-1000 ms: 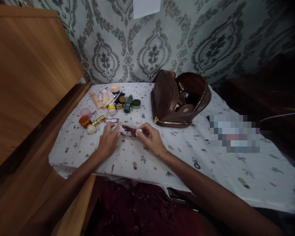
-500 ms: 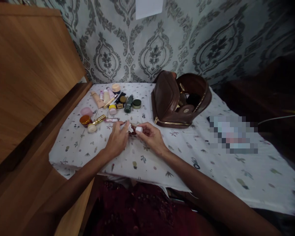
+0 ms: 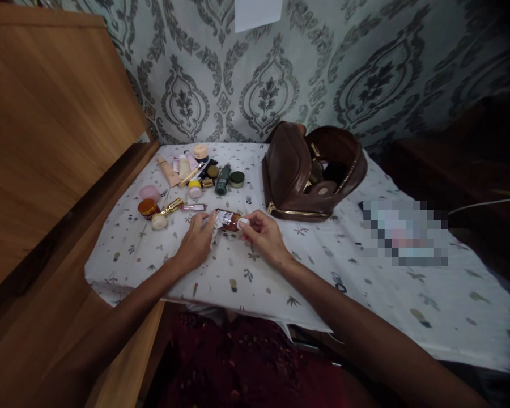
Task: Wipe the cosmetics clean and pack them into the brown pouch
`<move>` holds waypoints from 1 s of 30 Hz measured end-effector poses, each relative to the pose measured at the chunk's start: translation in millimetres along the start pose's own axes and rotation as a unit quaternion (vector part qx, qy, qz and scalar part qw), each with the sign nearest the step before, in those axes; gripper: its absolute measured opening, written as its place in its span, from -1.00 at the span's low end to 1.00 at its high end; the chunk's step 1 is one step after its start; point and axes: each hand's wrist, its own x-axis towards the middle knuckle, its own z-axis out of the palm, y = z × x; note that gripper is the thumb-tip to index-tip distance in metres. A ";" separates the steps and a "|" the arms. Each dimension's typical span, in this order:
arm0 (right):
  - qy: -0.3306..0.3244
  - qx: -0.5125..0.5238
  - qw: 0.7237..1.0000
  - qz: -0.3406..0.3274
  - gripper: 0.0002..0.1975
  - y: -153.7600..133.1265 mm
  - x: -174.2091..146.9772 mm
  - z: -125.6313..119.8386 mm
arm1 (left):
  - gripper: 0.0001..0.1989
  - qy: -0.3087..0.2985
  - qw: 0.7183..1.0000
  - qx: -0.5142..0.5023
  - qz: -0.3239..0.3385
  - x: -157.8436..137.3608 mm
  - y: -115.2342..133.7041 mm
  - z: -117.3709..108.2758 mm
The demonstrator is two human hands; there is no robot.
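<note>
A small amber bottle (image 3: 230, 221) with a white cap and a printed label lies sideways between my hands, just above the cloth. My right hand (image 3: 266, 237) grips it by the white cap, thumb on top. At the bottle's base end, my left hand (image 3: 196, 242) is closed on a crumpled white tissue (image 3: 215, 231), which is mostly hidden by the fingers. Beyond my left hand lies a pink lip gloss tube (image 3: 193, 207). A gold tube (image 3: 172, 206), a cream-coloured round item (image 3: 158, 221) and an orange-lidded jar (image 3: 148, 208) sit to the left.
An unzipped brown leather bag (image 3: 297, 181) stands at the back right with things inside. Several tubes, jars and a dark green bottle (image 3: 223, 180) cluster at the back left. A pixelated flat object (image 3: 403, 232) lies right. A wooden cabinet (image 3: 55, 96) rises on the left.
My left hand has slid left along the bottle with the tissue, uncovering the label. My right hand stays at the cap, shifted slightly right.
</note>
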 end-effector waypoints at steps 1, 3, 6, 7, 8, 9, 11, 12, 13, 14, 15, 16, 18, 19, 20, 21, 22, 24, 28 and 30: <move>0.000 0.000 1.000 -0.001 -0.61 0.0 -0.3 0.5 | -0.46 0.001 1.000 -0.023 -0.018 3.2 -3.4 -0.4; -0.006 -0.001 1.000 -0.004 -0.62 0.0 -0.7 1.2 | -0.53 -0.001 0.997 -0.064 -0.049 12.3 -8.8 -1.2; -0.017 -0.003 1.000 -0.015 -0.65 0.0 -1.0 1.4 | -0.59 -0.010 0.993 -0.084 -0.078 28.1 -11.9 -3.6; -0.020 -0.004 1.000 -0.019 -0.67 0.0 -1.1 1.4 | -0.60 -0.017 0.994 -0.079 -0.078 33.0 -11.1 -5.2; -0.022 -0.004 0.999 -0.022 -0.69 -0.2 -1.1 1.4 | -0.61 -0.022 0.995 -0.070 -0.073 37.4 -9.3 -7.2; -0.023 -0.005 0.999 -0.026 -0.70 -0.3 -1.1 1.4 | -0.61 -0.027 0.996 -0.061 -0.062 41.3 -6.2 -9.8; -0.024 -0.005 0.999 -0.035 -0.73 -0.7 -1.3 1.7 | -0.60 -0.038 0.998 -0.044 -0.030 47.7 3.0 -16.1; -0.024 -0.003 0.999 -0.040 -0.75 -0.7 -1.5 1.9 | -0.59 -0.045 0.998 -0.042 -0.011 50.4 8.7 -19.4; -0.024 -0.002 0.999 -0.044 -0.76 -0.6 -1.7 2.1 | -0.60 -0.055 0.998 -0.042 0.009 53.0 14.5 -22.5; -0.026 -0.001 0.999 -0.048 -0.76 -0.3 -1.9 2.3 | -0.61 -0.066 0.996 -0.045 0.028 55.5 19.9 -25.2; -0.028 -0.001 0.998 -0.050 -0.76 0.1 -2.1 2.5 | -0.63 -0.077 0.995 -0.048 0.043 58.1 24.4 -27.3; -0.031 -0.002 0.998 -0.051 -0.76 0.7 -2.3 2.6 | -0.66 -0.087 0.993 -0.051 0.055 60.8 27.4 -28.6; -0.036 -0.008 0.998 -0.052 -0.76 1.7 -2.7 2.8 | -0.68 -0.102 0.991 -0.056 0.062 66.3 27.9 -28.3; -0.037 -0.011 0.998 -0.054 -0.76 2.1 -2.9 2.9 | -0.65 -0.107 0.991 -0.060 0.054 68.9 25.3 -26.9; -0.037 -0.014 0.998 -0.056 -0.76 2.1 -3.0 3.0 | -0.61 -0.110 0.991 -0.067 0.041 71.4 21.0 -24.8; -0.036 -0.016 0.998 -0.058 -0.77 1.9 -3.0 3.2 | -0.57 -0.111 0.991 -0.076 0.025 73.4 15.6 -22.3; -0.032 -0.019 0.998 -0.060 -0.77 1.3 -2.9 3.4 | -0.54 -0.110 0.990 -0.089 0.007 75.0 9.6 -19.7; -0.022 -0.022 0.998 -0.054 -0.76 -0.3 -2.2 3.6 | -0.51 -0.101 0.987 -0.121 -0.027 76.3 -1.2 -14.6; -0.007 -0.003 1.000 -0.012 -0.69 -2.5 0.6 3.5 | -0.48 -0.078 0.984 -0.149 -0.065 71.9 -5.7 -8.3; 0.001 0.007 1.000 0.002 -0.65 -1.5 2.2 3.3 | -0.48 -0.063 0.989 -0.122 -0.055 67.7 2.3 -6.5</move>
